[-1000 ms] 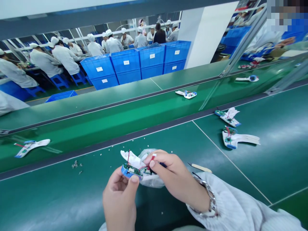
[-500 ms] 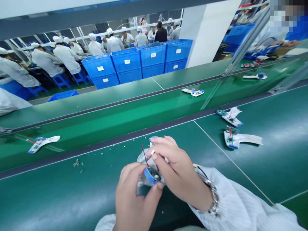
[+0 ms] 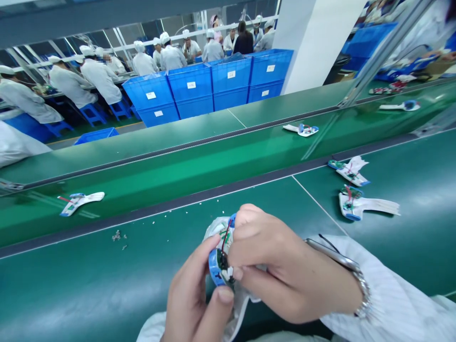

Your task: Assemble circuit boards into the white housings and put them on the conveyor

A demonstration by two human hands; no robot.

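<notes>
My left hand (image 3: 197, 289) grips a blue-rimmed display module (image 3: 214, 268) between thumb and fingers, its circuit board turned toward my right hand. My right hand (image 3: 265, 256) is closed in a pinch at the board's edge, where a small white wire connector (image 3: 230, 272) shows by the fingertips. How far the connector is seated cannot be seen. A red wire (image 3: 225, 237) runs from the module up to a white plastic housing half (image 3: 218, 229) with green board inside, partly wrapped in a clear plastic bag and mostly hidden behind my hands.
Two opened white housings, the upper (image 3: 352, 170) and the lower (image 3: 370, 205), lie on the bench at right with boards exposed. More housings (image 3: 81, 203) rest on the green belt (image 3: 171, 175) beyond. Small screws (image 3: 116, 235) lie at left. Blue crates (image 3: 190, 88) and seated workers are farther back.
My right hand has come down and curled in against the module, bringing the white connector from above to the board's edge. The left hand has tilted the module upright. The view shifted slightly.
</notes>
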